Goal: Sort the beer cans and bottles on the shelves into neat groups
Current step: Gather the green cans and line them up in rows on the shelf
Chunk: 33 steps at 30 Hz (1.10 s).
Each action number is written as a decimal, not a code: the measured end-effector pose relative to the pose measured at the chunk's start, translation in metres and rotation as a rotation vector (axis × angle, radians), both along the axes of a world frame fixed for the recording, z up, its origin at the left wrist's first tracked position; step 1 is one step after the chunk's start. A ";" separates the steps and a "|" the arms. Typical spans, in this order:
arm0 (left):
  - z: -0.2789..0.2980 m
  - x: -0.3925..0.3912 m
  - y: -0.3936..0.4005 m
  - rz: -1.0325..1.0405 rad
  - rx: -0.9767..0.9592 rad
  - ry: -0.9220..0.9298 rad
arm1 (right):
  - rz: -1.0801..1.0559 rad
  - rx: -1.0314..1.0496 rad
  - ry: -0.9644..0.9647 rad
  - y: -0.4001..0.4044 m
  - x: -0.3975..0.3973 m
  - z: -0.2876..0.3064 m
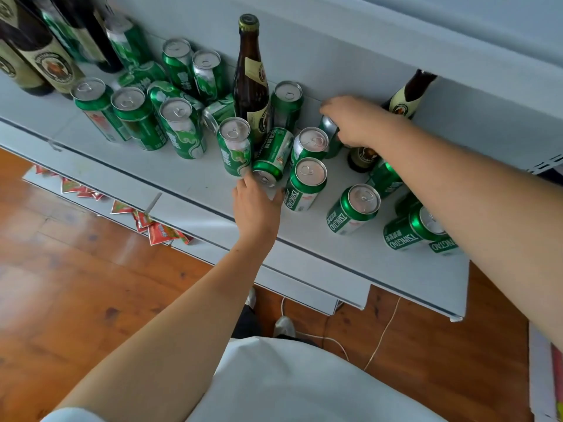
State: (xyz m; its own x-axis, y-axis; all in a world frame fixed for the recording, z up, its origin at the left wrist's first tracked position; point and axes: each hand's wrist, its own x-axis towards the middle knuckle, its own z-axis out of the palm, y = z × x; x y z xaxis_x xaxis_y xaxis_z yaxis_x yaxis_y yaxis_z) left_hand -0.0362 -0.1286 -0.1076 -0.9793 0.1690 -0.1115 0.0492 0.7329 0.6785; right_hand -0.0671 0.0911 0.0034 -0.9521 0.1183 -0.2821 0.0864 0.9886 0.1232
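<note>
White shelf [91, 166] above a wooden floor, with green cans and brown bottles mixed across the frame's centre. Left hand [259, 205] curls around a toppled can [272, 158]; right hand [353, 120] grips an upright can [330, 135] at centre right. Risk: either arm nudging the tall bottle [251, 83] or neighbouring cans over.
</note>
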 end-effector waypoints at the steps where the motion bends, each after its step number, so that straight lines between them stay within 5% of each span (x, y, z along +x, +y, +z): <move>1: -0.001 -0.002 0.002 0.018 0.021 -0.015 | 0.000 -0.009 -0.009 0.002 -0.002 0.000; 8: 0.006 -0.009 0.004 0.165 0.241 -0.081 | 0.021 -0.145 0.257 -0.035 -0.002 0.015; 19: 0.043 -0.003 -0.003 0.062 0.255 0.259 | 0.011 -0.580 0.154 -0.076 0.005 0.015; 27: 0.045 -0.011 -0.006 -0.099 0.331 0.266 | -0.064 -0.380 0.172 -0.070 -0.008 0.012; 31: 0.046 -0.018 -0.031 0.017 0.332 0.297 | -0.128 -0.282 0.163 -0.075 -0.014 0.007; 33: 0.047 -0.025 -0.047 0.072 0.320 0.273 | -0.142 -0.199 0.322 -0.085 -0.017 0.012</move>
State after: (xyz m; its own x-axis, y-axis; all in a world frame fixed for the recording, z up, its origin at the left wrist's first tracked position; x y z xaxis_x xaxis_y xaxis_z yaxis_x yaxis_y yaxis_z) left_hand -0.0613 -0.1751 -0.0608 -0.9761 0.0835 0.2006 0.2153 0.4959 0.8413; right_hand -0.0841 0.0060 0.0156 -0.9735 0.2286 -0.0026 0.2271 0.9658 -0.1253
